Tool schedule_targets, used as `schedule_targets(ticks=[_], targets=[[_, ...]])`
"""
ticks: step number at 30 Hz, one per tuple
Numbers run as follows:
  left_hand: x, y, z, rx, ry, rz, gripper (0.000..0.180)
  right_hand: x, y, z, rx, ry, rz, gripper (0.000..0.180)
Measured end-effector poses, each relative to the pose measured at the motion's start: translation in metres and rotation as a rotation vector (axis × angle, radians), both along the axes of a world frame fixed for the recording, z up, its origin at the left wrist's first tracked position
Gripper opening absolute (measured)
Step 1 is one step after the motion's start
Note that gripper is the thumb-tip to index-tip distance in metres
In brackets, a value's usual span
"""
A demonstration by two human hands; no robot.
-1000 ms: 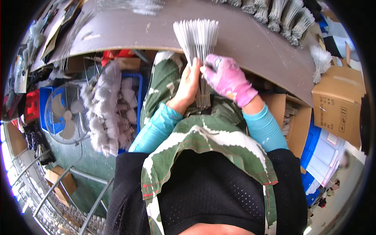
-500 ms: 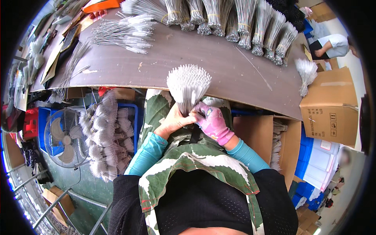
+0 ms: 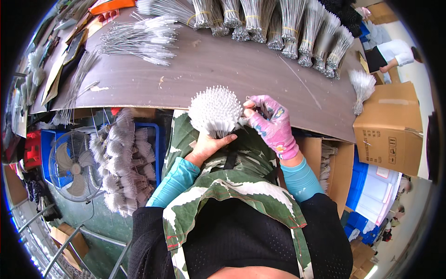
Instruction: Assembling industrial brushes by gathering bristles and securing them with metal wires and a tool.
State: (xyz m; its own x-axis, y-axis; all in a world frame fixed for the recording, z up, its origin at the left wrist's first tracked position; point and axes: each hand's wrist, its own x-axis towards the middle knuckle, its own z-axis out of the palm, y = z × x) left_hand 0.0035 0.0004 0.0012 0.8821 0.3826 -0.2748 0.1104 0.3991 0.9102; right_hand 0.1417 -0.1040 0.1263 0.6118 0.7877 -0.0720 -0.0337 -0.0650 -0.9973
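My left hand (image 3: 207,148) is closed around a bundle of thin wire brushes (image 3: 215,111), held upright over my lap at the table's edge. Their white bristle heads fan out in a round dome facing up, and the wire stems are mostly hidden by my fingers. To the right of the bundle is my right hand (image 3: 273,124), in a pink flowered glove with bare fingertips. Its fingers are curled around a small dark object that I cannot make out, and the fingertips are close beside the bristle heads.
Several tied brush bundles (image 3: 291,28) line the back of the brown table (image 3: 223,65), with a loose pile of brushes (image 3: 139,39) at far left. A fan (image 3: 75,168) and more bundles (image 3: 118,158) stand below left. Cardboard boxes (image 3: 388,125) are at right, another person (image 3: 392,53) beyond.
My right hand has come away from the bundle's stems, up and to the right. The bundle has lowered slightly and tipped, its bristle tips turned more toward me. My left hand keeps its grip.
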Motion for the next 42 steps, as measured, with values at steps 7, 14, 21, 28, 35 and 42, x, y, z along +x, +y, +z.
schedule_targets(ticks=[7,14,21,28,35,42], targets=[[0.004,0.006,0.019,0.198,0.119,-0.154,0.068,0.0,0.002,0.005,-0.075,-0.558,0.03,0.012],[-0.021,0.015,-0.058,-0.006,0.018,-0.112,0.063,-0.001,0.011,0.002,0.061,-0.448,0.173,0.018],[-0.006,0.005,-0.047,0.034,-0.109,0.017,0.058,0.007,0.012,0.009,0.003,-0.541,0.24,0.019],[-0.006,0.013,-0.046,0.105,0.008,-0.125,0.08,-0.003,0.012,-0.01,-0.092,-0.798,0.243,0.024],[-0.003,0.014,-0.038,0.149,0.01,-0.234,0.042,0.017,0.022,0.019,0.201,-0.635,-0.344,0.004],[0.001,0.009,-0.022,0.333,0.273,-0.35,0.077,0.075,0.004,0.118,0.444,-0.132,-0.622,0.016]])
